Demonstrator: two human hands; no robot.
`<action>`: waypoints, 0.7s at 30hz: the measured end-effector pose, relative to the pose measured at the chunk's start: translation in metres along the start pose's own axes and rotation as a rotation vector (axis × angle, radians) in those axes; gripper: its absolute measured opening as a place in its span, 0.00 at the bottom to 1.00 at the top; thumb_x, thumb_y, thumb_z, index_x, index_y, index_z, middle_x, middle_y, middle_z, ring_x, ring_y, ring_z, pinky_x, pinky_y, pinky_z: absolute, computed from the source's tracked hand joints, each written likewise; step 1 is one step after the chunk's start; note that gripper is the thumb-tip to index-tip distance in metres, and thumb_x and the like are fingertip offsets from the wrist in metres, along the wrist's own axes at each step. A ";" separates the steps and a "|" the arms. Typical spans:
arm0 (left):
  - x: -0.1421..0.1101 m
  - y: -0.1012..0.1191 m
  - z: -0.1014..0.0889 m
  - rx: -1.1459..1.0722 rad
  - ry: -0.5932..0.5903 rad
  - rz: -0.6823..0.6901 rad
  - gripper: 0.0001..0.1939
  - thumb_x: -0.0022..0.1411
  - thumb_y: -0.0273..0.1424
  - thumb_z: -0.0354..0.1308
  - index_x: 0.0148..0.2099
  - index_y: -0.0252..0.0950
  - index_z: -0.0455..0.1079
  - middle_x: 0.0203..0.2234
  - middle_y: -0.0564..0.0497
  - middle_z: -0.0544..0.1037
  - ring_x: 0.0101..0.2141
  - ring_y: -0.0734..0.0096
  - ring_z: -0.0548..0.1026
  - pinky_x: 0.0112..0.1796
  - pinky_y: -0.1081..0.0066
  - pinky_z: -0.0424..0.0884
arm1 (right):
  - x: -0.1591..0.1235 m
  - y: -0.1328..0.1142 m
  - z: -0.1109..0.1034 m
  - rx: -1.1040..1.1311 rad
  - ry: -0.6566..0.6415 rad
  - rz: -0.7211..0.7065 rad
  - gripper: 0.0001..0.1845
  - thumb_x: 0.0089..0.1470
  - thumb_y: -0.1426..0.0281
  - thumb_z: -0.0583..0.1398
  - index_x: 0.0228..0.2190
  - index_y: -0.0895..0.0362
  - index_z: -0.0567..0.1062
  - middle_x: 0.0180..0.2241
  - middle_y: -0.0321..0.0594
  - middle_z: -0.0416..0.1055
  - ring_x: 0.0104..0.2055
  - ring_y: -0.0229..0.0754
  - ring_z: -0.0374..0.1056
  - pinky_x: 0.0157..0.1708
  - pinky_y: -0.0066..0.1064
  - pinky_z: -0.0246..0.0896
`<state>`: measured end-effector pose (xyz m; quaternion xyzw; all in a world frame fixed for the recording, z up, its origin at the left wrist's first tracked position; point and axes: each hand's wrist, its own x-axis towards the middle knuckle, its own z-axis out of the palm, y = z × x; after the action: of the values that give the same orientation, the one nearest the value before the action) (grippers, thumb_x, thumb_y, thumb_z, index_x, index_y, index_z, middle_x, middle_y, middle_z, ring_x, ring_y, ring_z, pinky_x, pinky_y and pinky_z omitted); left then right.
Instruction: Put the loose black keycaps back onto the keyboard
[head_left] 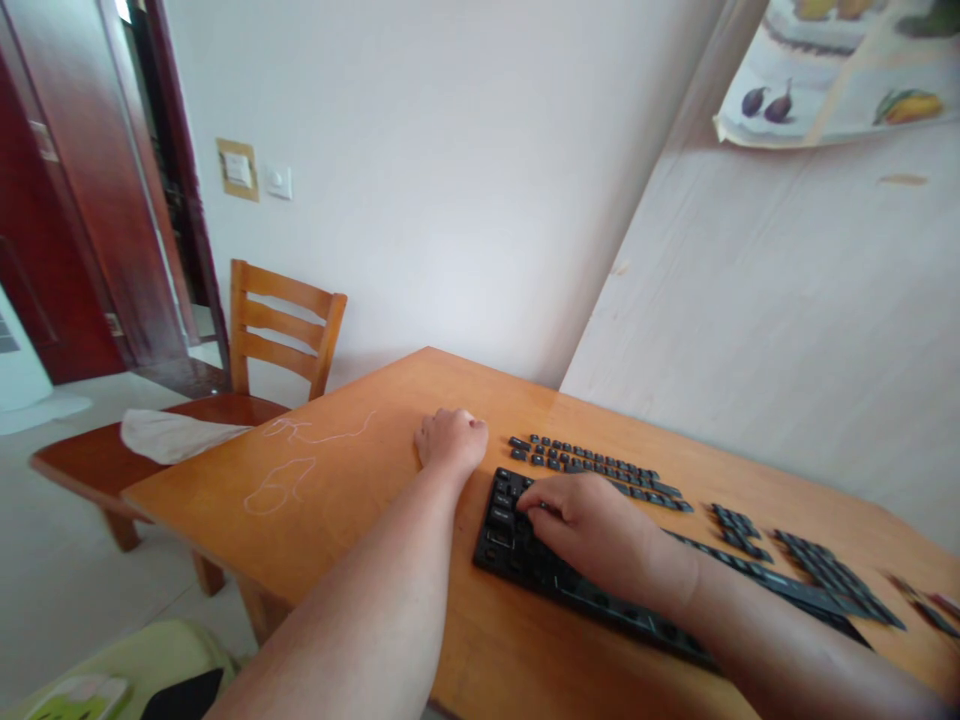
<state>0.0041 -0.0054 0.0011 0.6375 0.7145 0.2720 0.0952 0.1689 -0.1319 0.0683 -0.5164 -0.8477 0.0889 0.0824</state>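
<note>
A black keyboard (517, 575) lies on the wooden table, with several keycaps seated at its left end and bare sockets along the near edge. My right hand (581, 515) reaches over it, thumb and fingers pinched at a keycap by the left end; the hand mostly hides that cap. My left hand (452, 438) rests on the table left of the keyboard, back up and fingers curled under, so their contents are hidden. Loose black keycaps (592, 460) lie in rows behind the keyboard. More keycaps sit in groups (739, 530) to the right.
The table (360, 540) carries thin pale string (281, 485) on its left part. A wooden chair (281, 330) with white cloth (176, 435) stands beyond the left edge. Pencil-like sticks (926, 605) lie at the far right. Walls border the table's back.
</note>
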 end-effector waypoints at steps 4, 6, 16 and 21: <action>0.000 -0.001 0.000 0.014 -0.009 0.017 0.20 0.62 0.42 0.48 0.44 0.45 0.79 0.47 0.42 0.79 0.51 0.48 0.72 0.47 0.55 0.66 | 0.024 0.034 -0.013 0.032 0.111 0.085 0.14 0.56 0.71 0.55 0.36 0.54 0.81 0.35 0.37 0.79 0.36 0.41 0.72 0.38 0.28 0.61; 0.000 -0.001 0.000 0.011 -0.011 0.012 0.19 0.62 0.41 0.48 0.44 0.46 0.79 0.47 0.43 0.79 0.50 0.49 0.72 0.48 0.56 0.66 | 0.041 0.055 -0.019 -0.014 0.140 0.177 0.14 0.55 0.71 0.56 0.37 0.55 0.81 0.35 0.39 0.79 0.35 0.41 0.71 0.36 0.28 0.61; 0.000 0.000 -0.001 0.013 0.020 0.007 0.17 0.62 0.42 0.49 0.42 0.47 0.79 0.44 0.46 0.80 0.49 0.51 0.73 0.45 0.58 0.67 | 0.106 0.117 -0.010 -0.118 0.062 0.292 0.13 0.51 0.70 0.63 0.39 0.57 0.83 0.38 0.42 0.79 0.38 0.41 0.72 0.38 0.28 0.62; 0.001 -0.003 0.001 0.015 0.014 0.008 0.18 0.62 0.45 0.50 0.43 0.48 0.79 0.45 0.45 0.80 0.49 0.51 0.73 0.45 0.58 0.67 | 0.119 0.122 -0.006 -0.145 -0.001 0.291 0.14 0.49 0.67 0.65 0.39 0.55 0.83 0.39 0.43 0.79 0.40 0.44 0.72 0.39 0.29 0.63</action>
<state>0.0021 -0.0045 -0.0007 0.6393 0.7145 0.2714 0.0845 0.2213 0.0290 0.0512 -0.6385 -0.7681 0.0387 0.0305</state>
